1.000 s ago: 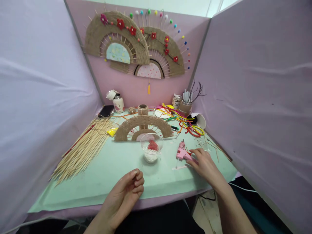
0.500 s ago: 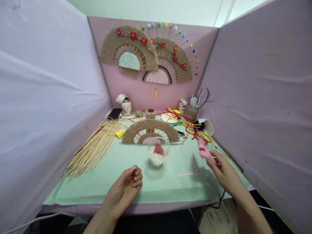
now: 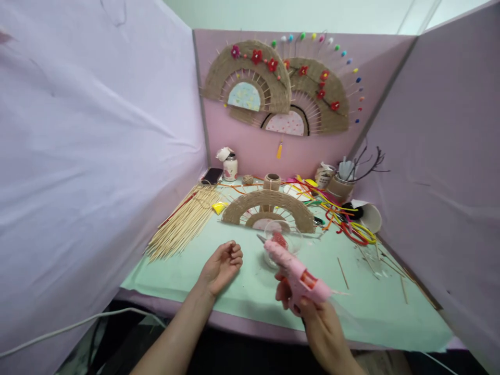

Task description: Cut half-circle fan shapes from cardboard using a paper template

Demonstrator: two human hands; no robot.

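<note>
We are gripping a pink hot glue gun (image 3: 295,276) in our right hand (image 3: 318,325), its fingers wrapping closely around the handle. The glue gun is hanging above the near part of the green-covered surface (image 3: 250,291), its nozzle pointing forward and to the left. In our view it is partly covering a clear plastic cup (image 3: 294,240), inside which a red piece (image 3: 278,239) is showing; we are seeing the gun apart from the cup's far rim, but cannot tell how near its barrel is to the cup.

Our left hand (image 3: 222,268) is lying to the left of the cup, palm turned inward. Its fingers are curling in, the thumb bending over toward the index finger; we cannot tell whether they are pinching anything small.

Just behind the cup, a twine-woven fan (image 3: 253,202) is standing on its straight edge, with a twine spool (image 3: 272,182) rising behind it. To the left, a bundle of bamboo sticks (image 3: 185,224) is lying fanned out near a yellow packet (image 3: 220,208). To the right, colourful pipe cleaners (image 3: 353,232) are lying in a tangle, and a single thin stick (image 3: 342,273) is lying nearer us.
</note>
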